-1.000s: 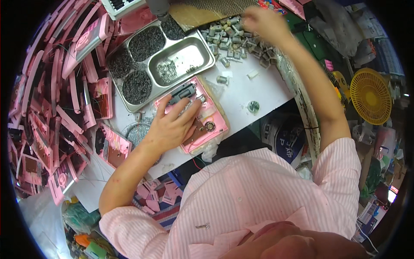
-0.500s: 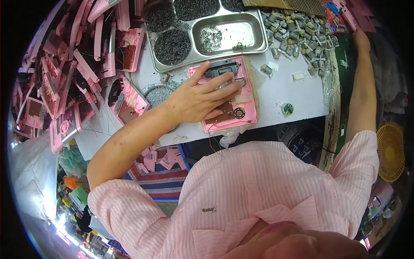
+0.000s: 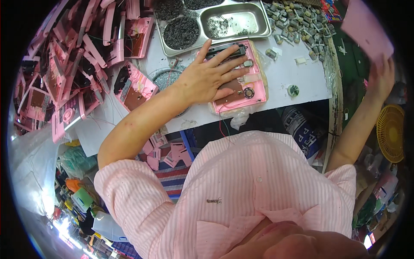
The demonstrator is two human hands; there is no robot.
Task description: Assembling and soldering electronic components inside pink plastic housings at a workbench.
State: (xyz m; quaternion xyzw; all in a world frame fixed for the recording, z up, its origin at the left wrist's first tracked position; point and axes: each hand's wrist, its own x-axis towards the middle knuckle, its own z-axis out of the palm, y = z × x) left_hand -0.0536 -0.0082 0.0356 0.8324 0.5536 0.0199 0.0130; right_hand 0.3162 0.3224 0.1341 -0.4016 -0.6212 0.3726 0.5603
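My left hand (image 3: pixel 211 77) lies with its fingers spread over an opened pink plastic housing (image 3: pixel 257 86). Inside the housing are a black mechanism (image 3: pixel 228 51), a brown circuit board (image 3: pixel 228 98) and a small round black part (image 3: pixel 249 93). Thin red and green wires trail from its near edge. Off to the far right, my right hand (image 3: pixel 381 77) grips a flat pink plastic panel (image 3: pixel 366 32) by its near end, raised and slightly blurred. A cushion wrapped in clear plastic (image 3: pixel 261 58) shows under the housing.
A steel tray (image 3: pixel 235 21) with black springs stands at the back. Small motors (image 3: pixel 297 30) lie heaped to its right, and pink housings (image 3: pixel 56 73) pile up on the left. A round dish (image 3: pixel 166 77) of small metal parts sits beside my left forearm. A yellow basket (image 3: pixel 390 134) is at right.
My right hand has come back toward me and now shows a pink panel in its grip. My left hand has flattened and spread over the housing. The whole view has shifted slightly.
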